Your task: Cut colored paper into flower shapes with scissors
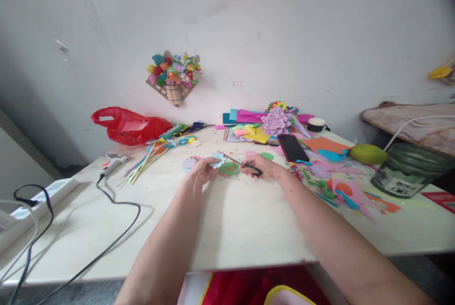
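Pinched in my left hand (201,171) is a light blue flower cut-out (217,159) with a scalloped edge. My right hand (261,166) is closed round the dark handles of a pair of scissors (251,168). The blades point left and reach the flower's edge; whether they are parted is too small to tell. Under the flower lies a green disc (229,169) with small coloured bits on it. A lilac disc (187,164) rests just left of my left hand, and another green disc (266,156) shows behind my right hand.
A glue gun (113,163) trails its cord across the left side, near a power strip (59,191). A red plastic bag (133,127) and thin sticks (151,162) lie behind it. On the right are a phone (293,148), foam scraps (350,191) and a glass jar (408,170).
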`<state>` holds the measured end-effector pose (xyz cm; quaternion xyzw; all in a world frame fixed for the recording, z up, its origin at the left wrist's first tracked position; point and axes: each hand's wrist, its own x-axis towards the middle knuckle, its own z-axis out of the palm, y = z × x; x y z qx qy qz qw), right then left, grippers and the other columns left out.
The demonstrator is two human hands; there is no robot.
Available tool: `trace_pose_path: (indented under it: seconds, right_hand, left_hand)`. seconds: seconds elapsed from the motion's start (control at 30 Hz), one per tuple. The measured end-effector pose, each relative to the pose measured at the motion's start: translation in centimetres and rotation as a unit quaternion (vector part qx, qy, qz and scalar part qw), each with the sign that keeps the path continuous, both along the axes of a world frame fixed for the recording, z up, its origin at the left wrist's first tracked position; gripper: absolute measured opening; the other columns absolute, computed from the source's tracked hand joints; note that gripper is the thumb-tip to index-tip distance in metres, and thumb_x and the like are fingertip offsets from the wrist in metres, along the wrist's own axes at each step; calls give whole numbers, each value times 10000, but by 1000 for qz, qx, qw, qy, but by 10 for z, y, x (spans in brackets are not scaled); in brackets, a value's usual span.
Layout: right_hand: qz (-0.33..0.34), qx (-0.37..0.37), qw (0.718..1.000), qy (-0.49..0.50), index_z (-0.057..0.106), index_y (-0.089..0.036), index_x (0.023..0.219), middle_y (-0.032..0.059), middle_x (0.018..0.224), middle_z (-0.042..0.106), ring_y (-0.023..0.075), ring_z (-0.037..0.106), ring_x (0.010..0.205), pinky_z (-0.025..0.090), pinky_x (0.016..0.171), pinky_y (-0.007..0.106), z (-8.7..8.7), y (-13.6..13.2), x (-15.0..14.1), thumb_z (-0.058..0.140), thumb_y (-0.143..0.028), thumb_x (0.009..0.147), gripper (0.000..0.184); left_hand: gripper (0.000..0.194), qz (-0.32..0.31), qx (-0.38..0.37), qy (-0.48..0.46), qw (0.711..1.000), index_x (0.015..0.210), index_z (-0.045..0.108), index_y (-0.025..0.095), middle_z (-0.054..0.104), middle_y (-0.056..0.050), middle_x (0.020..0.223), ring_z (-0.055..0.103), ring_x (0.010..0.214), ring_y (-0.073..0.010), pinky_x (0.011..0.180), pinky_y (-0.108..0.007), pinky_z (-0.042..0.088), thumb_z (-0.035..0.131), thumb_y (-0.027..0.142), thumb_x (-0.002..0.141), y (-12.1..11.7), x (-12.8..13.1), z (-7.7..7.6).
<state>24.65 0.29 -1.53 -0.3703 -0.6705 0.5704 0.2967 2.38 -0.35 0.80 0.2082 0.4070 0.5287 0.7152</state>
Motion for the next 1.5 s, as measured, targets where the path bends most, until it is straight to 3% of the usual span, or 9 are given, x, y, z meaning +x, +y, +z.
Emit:
trace_pose_path:
  seconds: [0.47, 0.7, 0.93, 1.0, 1.1, 1.2, 1.3, 1.4, 1.5]
  right_hand:
    - [-50, 19, 998, -28, 634, -105, 824, -19, 513, 567, 65, 443, 352, 327, 325, 177, 6, -3, -2, 606, -202, 685, 171]
    - [-10, 55, 997, -55, 537, -143, 625, -39, 482, 497, 46, 404, 363, 322, 326, 165, 17, -17, -3, 651, -307, 686, 209]
    - [-123, 71, 988, -63, 570, -163, 782, -41, 497, 525, 92, 490, 406, 364, 365, 190, 6, -6, -10, 708, -328, 639, 258]
    - [-161, 104, 977, -87, 583, -169, 777, -34, 503, 538, 101, 492, 402, 343, 374, 200, -1, 1, -10, 707, -367, 646, 268]
    - [-195, 218, 943, -157, 640, -175, 734, -7, 551, 581, 118, 522, 467, 355, 445, 220, -7, 5, -10, 729, -402, 627, 267]
    - [-211, 291, 892, -274, 696, -191, 755, 36, 640, 651, 159, 579, 600, 360, 530, 238, -1, -2, -11, 717, -410, 654, 242]
    - [-218, 306, 855, -359, 728, -198, 860, 71, 747, 693, 190, 603, 685, 347, 562, 254, 6, -10, -15, 664, -367, 710, 236]
    - [-194, 314, 842, -393, 733, -189, 897, 81, 791, 703, 203, 611, 731, 352, 581, 257, 8, -12, -18, 666, -338, 695, 260]
    - [-159, 314, 853, -386, 739, -194, 865, 71, 815, 710, 200, 613, 735, 361, 584, 253, 4, -10, -18, 682, -294, 669, 227]
  left_hand:
    - [373, -9, 10, 1, 1000, 1036, 598, 40, 703, -78, 675, 690, 579, -170, 530, -179, 563, 473, -104, 715, 3, -3, -3]
    - [326, -7, 14, 20, 1000, 946, 645, 63, 727, -110, 775, 706, 666, -190, 574, -193, 567, 491, -95, 705, 4, -3, -5]
    - [281, -33, 21, 40, 998, 929, 644, 43, 723, -129, 787, 705, 660, -190, 542, -187, 562, 539, -85, 702, 1, -3, -4]
    - [263, -38, 22, 49, 998, 926, 644, 48, 722, -119, 774, 700, 637, -183, 545, -195, 564, 553, -72, 710, 2, -3, -5]
    - [191, -52, 42, 60, 996, 857, 650, 56, 717, -105, 743, 689, 605, -167, 550, -202, 566, 568, -55, 725, 5, -3, -8]
    - [136, -71, 57, 73, 993, 804, 655, 62, 713, -97, 723, 679, 588, -159, 527, -204, 558, 592, -34, 732, 6, -3, -10]
    - [116, -82, 70, 91, 990, 785, 663, 72, 711, -86, 721, 669, 580, -147, 498, -190, 540, 612, -18, 732, 5, -1, -9]
    - [104, -89, 82, 104, 987, 749, 671, 74, 707, -75, 702, 651, 554, -131, 503, -187, 536, 624, -17, 728, 2, 2, -7]
    - [104, -88, 88, 119, 985, 712, 675, 70, 703, -77, 685, 645, 552, -126, 529, -187, 539, 631, -24, 723, 0, 5, -6]
